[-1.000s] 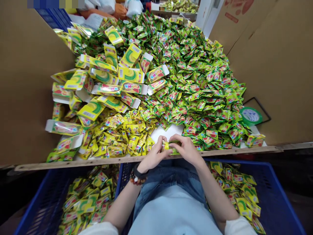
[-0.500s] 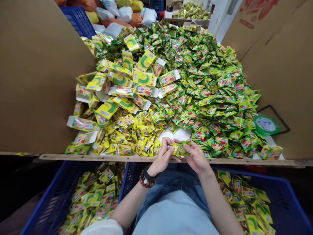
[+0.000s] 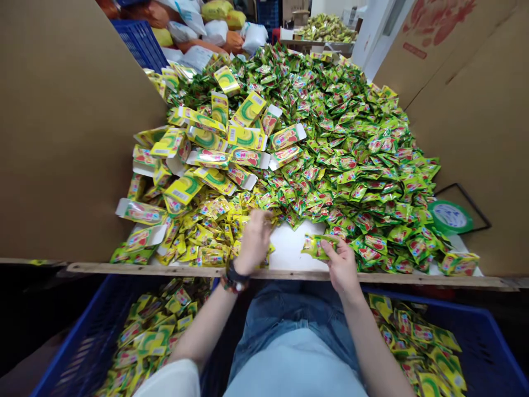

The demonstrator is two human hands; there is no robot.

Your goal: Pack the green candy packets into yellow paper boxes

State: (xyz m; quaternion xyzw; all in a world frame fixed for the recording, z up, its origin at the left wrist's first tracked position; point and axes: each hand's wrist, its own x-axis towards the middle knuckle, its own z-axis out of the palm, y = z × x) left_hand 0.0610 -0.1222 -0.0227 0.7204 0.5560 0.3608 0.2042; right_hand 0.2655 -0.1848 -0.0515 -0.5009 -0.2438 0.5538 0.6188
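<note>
My left hand (image 3: 254, 242) has moved away from my right hand (image 3: 343, 267) and now reaches over the near-left pile of small yellow packets (image 3: 210, 234); half a second ago both were together around the packaging. My left fingers are blurred, so I cannot tell whether they are apart or pinching anything. My right thumb and fingers are clamped on the right end of a green packet (image 3: 314, 246), held above the white surface (image 3: 289, 251) near its wooden front edge (image 3: 314, 274). Green packets (image 3: 355, 149) are heaped across the far side and the right, and yellow cartons (image 3: 247, 138), several with open flaps, lie on the left. A green tape roll (image 3: 449, 216) sits at the right, beside the cardboard (image 3: 475, 132). Below the edge, blue crates (image 3: 481, 342) hold more packets on both sides.
</note>
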